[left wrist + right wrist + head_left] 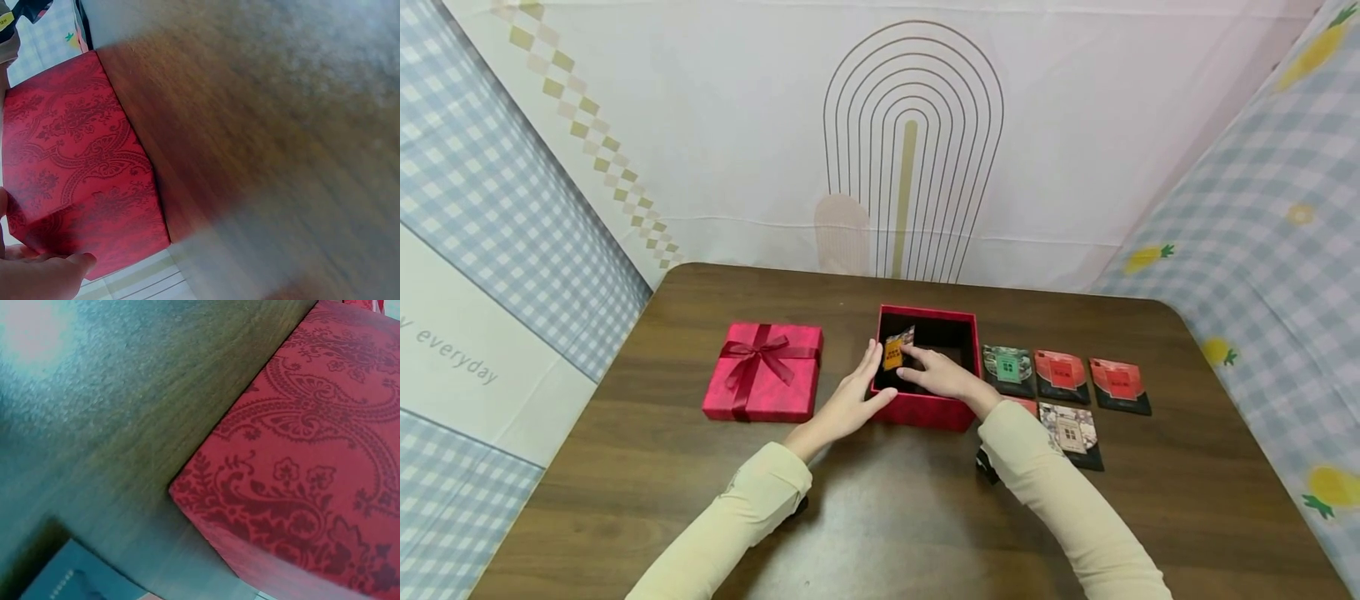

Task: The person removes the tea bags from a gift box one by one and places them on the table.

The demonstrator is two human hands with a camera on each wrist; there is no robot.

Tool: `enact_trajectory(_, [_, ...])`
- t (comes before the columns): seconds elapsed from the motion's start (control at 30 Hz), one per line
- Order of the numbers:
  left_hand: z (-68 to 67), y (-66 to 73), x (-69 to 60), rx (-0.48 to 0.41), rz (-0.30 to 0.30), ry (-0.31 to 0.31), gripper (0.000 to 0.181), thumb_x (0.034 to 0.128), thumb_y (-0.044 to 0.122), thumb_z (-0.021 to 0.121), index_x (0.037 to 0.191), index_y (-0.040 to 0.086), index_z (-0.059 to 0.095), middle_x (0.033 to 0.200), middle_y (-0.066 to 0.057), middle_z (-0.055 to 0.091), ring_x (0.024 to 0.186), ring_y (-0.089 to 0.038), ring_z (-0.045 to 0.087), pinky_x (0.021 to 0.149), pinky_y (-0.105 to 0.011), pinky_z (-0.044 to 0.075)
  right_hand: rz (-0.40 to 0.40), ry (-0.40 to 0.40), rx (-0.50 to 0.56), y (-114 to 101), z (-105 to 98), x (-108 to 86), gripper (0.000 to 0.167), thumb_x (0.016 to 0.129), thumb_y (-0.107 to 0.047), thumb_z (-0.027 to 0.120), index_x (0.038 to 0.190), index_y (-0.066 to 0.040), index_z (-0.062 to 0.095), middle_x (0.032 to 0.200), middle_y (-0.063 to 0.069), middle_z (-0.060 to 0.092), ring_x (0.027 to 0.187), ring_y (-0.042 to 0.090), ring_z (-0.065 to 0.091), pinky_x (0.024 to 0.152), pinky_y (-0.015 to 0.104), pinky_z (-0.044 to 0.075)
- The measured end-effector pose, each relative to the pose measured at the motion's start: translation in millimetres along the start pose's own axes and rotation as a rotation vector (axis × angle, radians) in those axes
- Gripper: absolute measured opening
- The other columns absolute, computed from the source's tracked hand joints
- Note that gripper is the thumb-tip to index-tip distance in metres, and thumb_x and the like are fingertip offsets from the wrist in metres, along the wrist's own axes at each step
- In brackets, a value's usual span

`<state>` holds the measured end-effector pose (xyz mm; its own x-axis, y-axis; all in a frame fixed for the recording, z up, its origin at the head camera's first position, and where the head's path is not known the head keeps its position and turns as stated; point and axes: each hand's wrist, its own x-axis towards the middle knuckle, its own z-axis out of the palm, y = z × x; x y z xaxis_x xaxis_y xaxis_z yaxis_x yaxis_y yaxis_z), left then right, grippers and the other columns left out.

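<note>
A red gift box (925,412) with a dark inside stands uncovered near the middle of the table. My left hand (847,400) rests against its near left corner, fingers straight along the left side and thumb at the front. The left wrist view shows that thumb (78,265) on the patterned wall (87,150). Inside the box, my right hand (946,377) pinches an orange-labelled sachet (892,352) that leans at the left wall. The fingertips cover part of its right edge. In the right wrist view only the box (312,437) and table show, without the hand.
Left of the box lies its red lid (763,372) with a ribbon bow. On the right lie a green sachet (1009,371), two red sachets (1062,377) (1120,386) and a pale floral sachet (1071,435). More packets are partly hidden under the right forearm.
</note>
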<state>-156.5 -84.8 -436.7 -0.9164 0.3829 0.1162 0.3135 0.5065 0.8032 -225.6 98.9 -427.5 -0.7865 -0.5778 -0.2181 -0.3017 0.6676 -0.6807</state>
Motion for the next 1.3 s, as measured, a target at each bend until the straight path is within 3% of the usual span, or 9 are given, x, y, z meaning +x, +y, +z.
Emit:
enact_trajectory(0.17, [0.6, -2.2, 0.3, 0.006, -0.006, -0.007, 0.071, 0.0923, 0.02, 0.053, 0.144, -0.005, 0.012, 0.151, -0.02, 0.004, 0.138, -0.029, 0.013, 0.109, -0.043, 0.019, -0.005, 0.034, 0.018, -0.2, -0.5, -0.3, 0.053, 0.095, -0.026, 0.046, 0.137, 0.005, 0.035, 0.138, 0.024, 0.039, 0.126, 0.036, 0.038, 0.101, 0.05, 0.032])
enact_trajectory(0.57, [-0.8, -1.3, -0.2, -0.003, -0.004, -0.006, 0.071, 0.0921, 0.021, 0.054, 0.144, -0.004, 0.012, 0.15, -0.021, 0.004, 0.137, -0.03, 0.013, 0.109, -0.044, 0.019, -0.032, 0.258, 0.081, 0.4, -2.2, -1.9, 0.038, 0.094, -0.018, 0.051, 0.126, 0.0, 0.053, 0.127, 0.018, 0.053, 0.117, 0.028, 0.05, 0.096, 0.044, 0.04])
enact_trajectory(0.77, [-0.6, -1.0, -0.2, -0.003, -0.009, -0.009, 0.071, 0.092, 0.021, 0.054, 0.144, -0.003, 0.012, 0.151, -0.018, 0.003, 0.138, -0.028, 0.012, 0.109, -0.043, 0.018, -0.034, 0.282, 0.067, -1.2, -2.2, -4.6, 0.036, 0.092, -0.012, 0.053, 0.126, 0.001, 0.054, 0.124, 0.02, 0.055, 0.108, 0.027, 0.056, 0.087, 0.042, 0.046])
enact_trajectory(1.0, [-0.7, 0.7, -0.7, -0.014, -0.02, -0.017, 0.072, 0.0922, 0.023, 0.054, 0.144, -0.002, 0.012, 0.151, -0.017, 0.003, 0.138, -0.027, 0.01, 0.109, -0.043, 0.017, -0.021, 0.33, 0.139, -3.4, -3.8, -8.9, 0.036, 0.091, -0.01, 0.054, 0.125, 0.002, 0.054, 0.12, 0.021, 0.057, 0.087, 0.025, 0.066, 0.073, 0.035, 0.053])
enact_trajectory(1.3, [-2.1, 0.2, -0.2, -0.013, -0.021, -0.011, 0.072, 0.0915, 0.022, 0.055, 0.144, -0.003, 0.012, 0.151, -0.018, 0.004, 0.138, -0.029, 0.01, 0.109, -0.045, 0.017, -0.015, 0.377, 0.202, -5.9, -9.4, -16.5, 0.037, 0.092, -0.012, 0.054, 0.127, -0.003, 0.054, 0.125, 0.019, 0.054, 0.083, 0.026, 0.066, 0.074, 0.037, 0.053])
